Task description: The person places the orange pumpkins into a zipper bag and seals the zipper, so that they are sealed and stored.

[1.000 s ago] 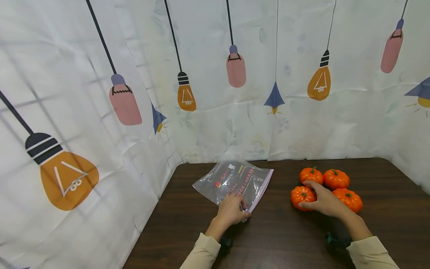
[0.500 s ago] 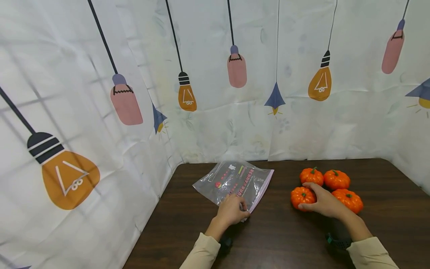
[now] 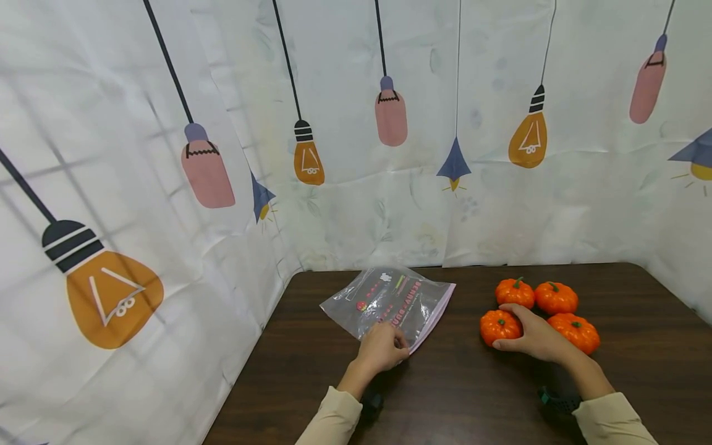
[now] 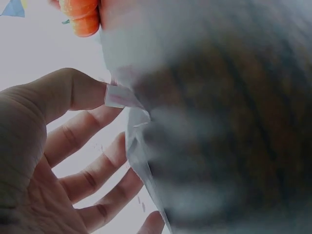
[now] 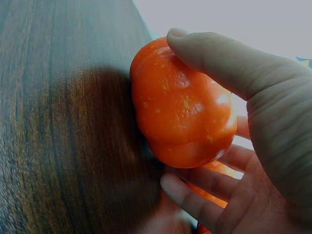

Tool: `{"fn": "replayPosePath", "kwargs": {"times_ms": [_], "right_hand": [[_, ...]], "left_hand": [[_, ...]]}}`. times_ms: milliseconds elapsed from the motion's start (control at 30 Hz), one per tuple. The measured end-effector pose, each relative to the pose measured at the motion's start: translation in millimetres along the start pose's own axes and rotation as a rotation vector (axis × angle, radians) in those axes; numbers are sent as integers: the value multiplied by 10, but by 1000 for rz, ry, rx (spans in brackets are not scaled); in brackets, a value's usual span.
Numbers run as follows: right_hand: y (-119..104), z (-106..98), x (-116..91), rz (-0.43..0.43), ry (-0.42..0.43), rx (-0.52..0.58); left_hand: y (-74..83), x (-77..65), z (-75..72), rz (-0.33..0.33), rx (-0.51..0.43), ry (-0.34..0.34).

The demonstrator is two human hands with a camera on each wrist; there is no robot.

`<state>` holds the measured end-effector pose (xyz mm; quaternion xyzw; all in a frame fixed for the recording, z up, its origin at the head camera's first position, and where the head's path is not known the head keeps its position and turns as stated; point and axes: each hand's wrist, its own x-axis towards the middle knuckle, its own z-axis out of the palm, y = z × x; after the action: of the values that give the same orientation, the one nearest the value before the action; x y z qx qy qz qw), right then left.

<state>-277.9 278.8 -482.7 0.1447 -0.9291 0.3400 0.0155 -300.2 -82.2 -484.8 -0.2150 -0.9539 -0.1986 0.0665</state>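
Note:
A clear zip bag (image 3: 384,296) with pink and white print lies at the left of the table, its pink-edged mouth toward the right. My left hand (image 3: 381,352) is at the near corner of that mouth; in the left wrist view, thumb (image 4: 73,90) and forefinger pinch the bag's edge (image 4: 119,96), the other fingers spread behind the plastic. To the right, my right hand (image 3: 534,334) grips a small orange pumpkin (image 3: 497,326), the front left one of a cluster. The right wrist view has the thumb on one side of this pumpkin (image 5: 180,107) and the fingers around the other.
Several more orange pumpkins, one at the back left (image 3: 514,292), one at the back right (image 3: 556,298) and one at the front right (image 3: 578,332), sit close around the right hand. Cloth printed with lamps (image 3: 356,216) hangs behind the dark wooden table (image 3: 456,395).
My left hand has drawn in slightly at the bag's corner, its thumb now nearer the forefinger. The right hand stays at the same pumpkin, nearly still.

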Motion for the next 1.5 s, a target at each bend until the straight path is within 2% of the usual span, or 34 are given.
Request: {"fn": "replayPosePath", "kwargs": {"times_ms": [167,400,533,800,1033,1500], "right_hand": [[-18,-2,0,-1,-5,-2],[-21,9,4,-3,4,-11],[-25,9,-1,1,0,-8],[-12,5,-7,19,-15,-7],[19,9,8,21,-27,4],[47,10,23,24,-22,3]], "left_hand": [[-24,12,-14,-3,25,7],[14,-21,-49,-80,28,42],[30,-29,-54,-111,6,76],[39,-15,-66,-100,-72,160],[27,3,-65,-77,-37,144],[0,1,-81,-90,-29,132]]}}
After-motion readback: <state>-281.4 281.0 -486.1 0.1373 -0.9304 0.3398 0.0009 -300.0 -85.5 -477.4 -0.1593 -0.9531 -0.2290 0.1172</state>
